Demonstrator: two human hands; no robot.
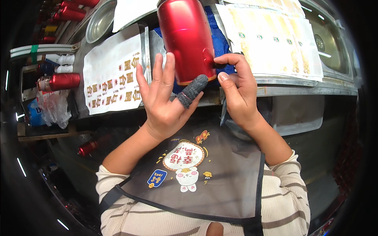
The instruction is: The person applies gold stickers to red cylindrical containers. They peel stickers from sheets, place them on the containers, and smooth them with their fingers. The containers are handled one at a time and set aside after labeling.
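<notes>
A shiny red metal flask [187,39] lies on a blue cloth [217,33], its base toward me and its far end cut off by the top edge. My left hand [165,98] is spread at the left of the base. Its index finger wears a grey knitted finger sleeve [193,91] and lies against the flask's bottom edge. At the flask's right side is my right hand [239,86], index finger bent toward the red wall, thumb apart from it. Nothing shows between them; whether the index fingertip touches the flask is hard to see.
White decal sheets lie on both sides, one with brown-gold characters [114,74], another with gold patterns and green emblems [271,43]. A metal bowl [100,21] stands far left, a metal basin [327,41] far right. Another red flask [63,81] and a plastic bag [55,108] sit left.
</notes>
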